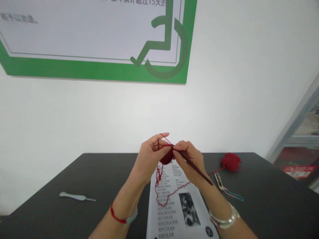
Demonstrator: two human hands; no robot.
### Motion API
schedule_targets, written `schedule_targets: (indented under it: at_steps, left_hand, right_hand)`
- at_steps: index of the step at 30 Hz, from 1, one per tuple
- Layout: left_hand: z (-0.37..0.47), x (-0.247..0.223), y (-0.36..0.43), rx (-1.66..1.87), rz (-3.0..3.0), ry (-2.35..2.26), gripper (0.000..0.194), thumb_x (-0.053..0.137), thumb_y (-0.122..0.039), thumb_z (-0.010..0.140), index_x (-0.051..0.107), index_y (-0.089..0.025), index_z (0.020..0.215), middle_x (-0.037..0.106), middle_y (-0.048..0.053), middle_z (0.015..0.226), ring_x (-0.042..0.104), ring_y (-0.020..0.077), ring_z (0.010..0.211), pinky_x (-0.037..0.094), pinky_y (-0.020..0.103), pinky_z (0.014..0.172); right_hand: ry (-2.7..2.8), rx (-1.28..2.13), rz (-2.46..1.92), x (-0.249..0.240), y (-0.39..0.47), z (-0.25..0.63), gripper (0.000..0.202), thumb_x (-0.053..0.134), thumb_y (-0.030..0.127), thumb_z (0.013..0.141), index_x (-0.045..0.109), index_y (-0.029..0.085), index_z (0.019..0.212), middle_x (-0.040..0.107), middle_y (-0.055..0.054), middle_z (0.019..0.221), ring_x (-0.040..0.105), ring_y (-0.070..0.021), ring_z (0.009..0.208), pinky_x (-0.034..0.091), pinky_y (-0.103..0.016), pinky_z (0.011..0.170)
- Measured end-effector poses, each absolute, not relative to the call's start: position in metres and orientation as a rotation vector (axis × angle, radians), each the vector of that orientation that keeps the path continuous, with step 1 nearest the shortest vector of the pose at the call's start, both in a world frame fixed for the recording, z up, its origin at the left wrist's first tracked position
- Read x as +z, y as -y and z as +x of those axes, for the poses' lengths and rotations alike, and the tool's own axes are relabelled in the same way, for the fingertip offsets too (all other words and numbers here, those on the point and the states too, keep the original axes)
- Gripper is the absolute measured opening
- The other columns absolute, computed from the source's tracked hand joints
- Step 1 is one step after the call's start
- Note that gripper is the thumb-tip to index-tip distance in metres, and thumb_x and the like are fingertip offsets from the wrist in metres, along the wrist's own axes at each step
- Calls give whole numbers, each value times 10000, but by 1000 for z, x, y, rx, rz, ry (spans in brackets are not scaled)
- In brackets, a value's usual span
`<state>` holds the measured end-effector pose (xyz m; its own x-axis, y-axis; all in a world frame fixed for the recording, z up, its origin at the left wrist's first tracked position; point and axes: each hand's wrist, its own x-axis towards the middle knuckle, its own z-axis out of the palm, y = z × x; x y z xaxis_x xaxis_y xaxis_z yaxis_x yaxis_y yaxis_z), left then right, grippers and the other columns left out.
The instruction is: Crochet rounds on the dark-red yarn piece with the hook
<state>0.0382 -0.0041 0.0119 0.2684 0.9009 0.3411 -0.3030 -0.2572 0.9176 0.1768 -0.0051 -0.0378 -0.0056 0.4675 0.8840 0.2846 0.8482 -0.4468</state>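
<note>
Over a sheet [174,209] on the worktop [112,179], left fingers [163,152] pinching red crochet [165,160], right fingers [183,146] clamped round a hook [195,167]

Plain white wall [112,113] across most of the frame, softly lit. Green-bordered sign [74,36] with Chinese text [18,18] and wheelchair symbol [159,45] at upper left. Black counter [62,219] along the bottom; slanted grey framework [294,124] at far right.
</note>
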Motion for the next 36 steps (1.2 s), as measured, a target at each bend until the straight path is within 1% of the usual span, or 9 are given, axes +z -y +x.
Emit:
schedule_targets:
  at_steps: [7, 14, 19, 21, 23, 25, 27, 32, 36]
  left_hand:
    - [39, 11, 6, 1372, 1420, -632, 367, 678, -120, 692, 606, -120, 1052, 664, -34, 661, 587, 86, 566, 478, 214, 547]
    - [43, 8, 7, 1469, 1479, -655, 347, 680, -123, 705, 609, -130, 1046, 687, -17, 680, 617, 108, 614, 493, 239, 596]
    - [37, 10, 2, 1236, 1341, -552, 420, 735, -138, 670, 626, -126, 1075, 636, -41, 615, 552, 85, 516, 429, 216, 516]
    - [35, 9, -2, 1141, 1272, -506, 442, 756, -132, 651, 638, -114, 1077, 632, -36, 618, 544, 72, 519, 413, 206, 532]
    - [35, 7, -5, 1089, 1206, -481, 442, 764, -140, 644, 653, -104, 1071, 626, -32, 627, 542, 66, 534, 410, 203, 558]
    - [37, 5, -5, 1113, 1179, -485, 431, 756, -151, 650, 660, -107, 1068, 611, -37, 627, 532, 64, 537, 403, 204, 563]
    - [39, 5, -3, 1187, 1214, -519, 436, 739, -155, 664, 652, -113, 1088, 600, -43, 622, 519, 68, 533, 391, 206, 545]
    - [39, 9, 1, 1383, 1380, -638, 468, 695, -146, 712, 612, -129, 1172, 595, -53, 633, 524, 87, 574, 423, 225, 581]
    - [37, 9, 1, 1495, 1551, -723, 418, 640, -125, 747, 621, -150, 1164, 621, -44, 675, 552, 109, 626, 458, 259, 669]
  right_hand:
    - [1586, -234, -609, -28, 17, 172, 201, 530, 49, 807, 494, 246, 824, 569, 48, 680, 558, -91, 559, 450, -195, 521]
    - [1508, 90, -681, -32, 21, 172, 157, 539, 89, 839, 505, 236, 795, 582, 42, 684, 571, -98, 562, 457, -213, 529]
    - [1607, 128, -571, -32, 13, 179, 132, 548, 106, 857, 538, 237, 860, 605, 17, 765, 601, -111, 626, 494, -227, 559]
    - [1666, 33, -506, -31, 9, 182, 139, 543, 98, 862, 540, 236, 880, 601, 9, 779, 594, -112, 634, 495, -226, 552]
    - [1738, -185, -459, -31, 6, 183, 154, 534, 77, 865, 538, 230, 875, 597, -4, 779, 575, -122, 651, 489, -233, 554]
    - [1759, -432, -470, -32, 4, 181, 175, 520, 54, 868, 530, 224, 831, 582, -12, 745, 544, -137, 649, 471, -249, 555]
    - [1732, -524, -529, -34, 4, 177, 196, 501, 46, 873, 514, 222, 789, 563, -12, 711, 521, -147, 639, 455, -262, 557]
    - [1669, -116, -648, -32, 15, 174, 145, 486, 91, 886, 496, 232, 857, 557, 9, 743, 528, -118, 606, 432, -231, 526]
    - [1772, -170, -604, -25, 25, 178, 170, 485, 59, 854, 493, 228, 827, 553, 1, 741, 524, -125, 644, 432, -246, 562]
